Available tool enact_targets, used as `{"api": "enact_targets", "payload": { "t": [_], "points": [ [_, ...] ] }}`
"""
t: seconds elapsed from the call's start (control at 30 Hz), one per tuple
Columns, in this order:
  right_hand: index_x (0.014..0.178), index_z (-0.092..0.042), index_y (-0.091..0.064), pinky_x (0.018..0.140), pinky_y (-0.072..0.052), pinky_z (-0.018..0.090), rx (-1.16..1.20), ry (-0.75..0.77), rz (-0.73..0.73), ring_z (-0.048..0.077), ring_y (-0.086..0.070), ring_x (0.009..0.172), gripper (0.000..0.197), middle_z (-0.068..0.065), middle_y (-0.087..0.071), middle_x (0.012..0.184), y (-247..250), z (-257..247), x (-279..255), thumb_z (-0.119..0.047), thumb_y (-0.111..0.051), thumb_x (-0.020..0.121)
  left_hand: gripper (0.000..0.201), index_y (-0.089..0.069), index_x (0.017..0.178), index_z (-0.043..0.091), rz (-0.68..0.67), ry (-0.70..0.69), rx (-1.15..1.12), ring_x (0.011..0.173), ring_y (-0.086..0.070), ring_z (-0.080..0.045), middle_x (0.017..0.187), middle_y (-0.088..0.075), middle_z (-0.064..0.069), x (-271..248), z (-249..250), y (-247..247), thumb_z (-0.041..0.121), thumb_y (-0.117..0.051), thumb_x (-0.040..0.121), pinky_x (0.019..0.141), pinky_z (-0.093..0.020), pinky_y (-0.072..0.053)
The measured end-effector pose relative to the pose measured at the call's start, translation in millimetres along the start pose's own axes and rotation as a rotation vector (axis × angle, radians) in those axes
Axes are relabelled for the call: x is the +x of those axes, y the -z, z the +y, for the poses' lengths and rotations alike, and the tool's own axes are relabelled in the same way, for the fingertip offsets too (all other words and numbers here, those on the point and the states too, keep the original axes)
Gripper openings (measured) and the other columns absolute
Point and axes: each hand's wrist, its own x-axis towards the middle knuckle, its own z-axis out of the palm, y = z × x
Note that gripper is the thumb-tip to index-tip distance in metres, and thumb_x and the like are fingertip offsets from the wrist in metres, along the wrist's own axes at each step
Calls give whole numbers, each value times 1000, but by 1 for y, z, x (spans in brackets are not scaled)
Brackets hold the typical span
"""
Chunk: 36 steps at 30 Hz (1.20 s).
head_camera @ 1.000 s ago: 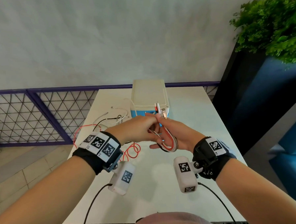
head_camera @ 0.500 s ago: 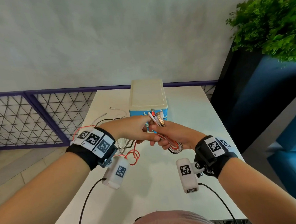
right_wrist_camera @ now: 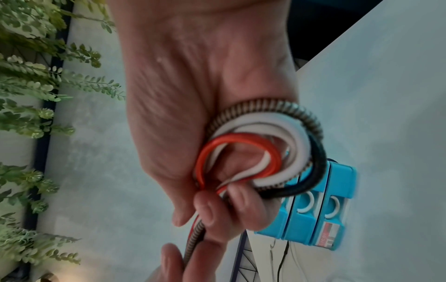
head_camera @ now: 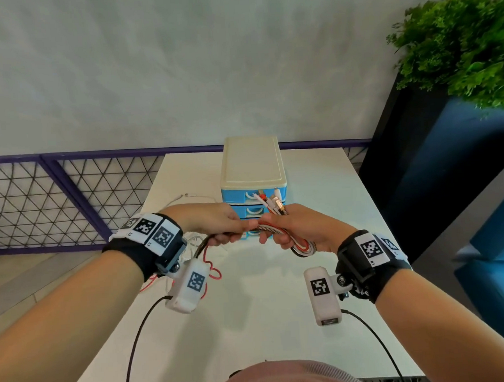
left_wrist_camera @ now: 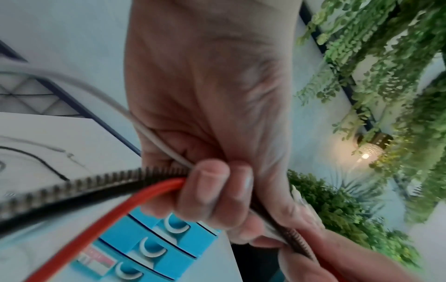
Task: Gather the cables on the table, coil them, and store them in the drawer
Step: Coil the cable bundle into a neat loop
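Both hands grip the cables (head_camera: 272, 231) before the drawer unit (head_camera: 252, 173): right hand (head_camera: 301, 230) clasps the coil, left hand (head_camera: 214, 222) pinches the trailing strands; loose cables (head_camera: 187, 197) lie left of it.

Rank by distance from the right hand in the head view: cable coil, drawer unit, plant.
From the right hand:
1. Cable coil: gripped in that hand, looping out below it.
2. Drawer unit: on the table just behind the hands, toward the wall.
3. Plant: far off, high at the upper right.
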Motion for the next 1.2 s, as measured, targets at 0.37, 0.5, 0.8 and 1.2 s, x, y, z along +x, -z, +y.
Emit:
{"api": "enact_targets", "payload": {
  "t": [0.37, 0.5, 0.8, 1.2],
  "points": [
    [82, -13, -49, 47, -40, 18, 82, -214, -200, 6, -41, 45, 27, -4, -47, 56, -3, 7, 9, -29, -41, 103, 45, -56, 77, 12, 86, -115, -328, 42, -28, -9, 52, -38, 4, 8, -20, -4, 56, -49, 83, 40, -17, -25],
    [83, -11, -51, 46, -32, 16, 15, -95, -39, 5, -31, 44, 26, -6, -38, 55, 3, 7, 14, -27, -43, 102, 45, -52, 85, 13, -108, -42, -649, 43, -35, -8, 57, -35, 2, 4, -29, -7, 57, -41, 89, 43, -17, -31],
    [84, -11, -54, 48, -35, 18, -50, 31, 142, 7, -34, 48, 28, -6, -42, 56, 5, 12, 23, -28, -42, 103, 56, -50, 76, 14, -177, -89, -1001, 45, -34, -10, 55, -33, 5, -2, -34, -18, 61, -23, 93, 62, -23, -44],
    [81, -12, -53, 45, -33, 16, 51, 51, 152, 7, -32, 48, 29, -5, -40, 57, 0, 12, 24, -27, -42, 103, 28, -58, 81, 13, -213, -199, -1110, 64, -59, -16, 65, -55, 1, -1, -48, -29, 39, -50, 88, 107, -41, -38]
  ]
}}
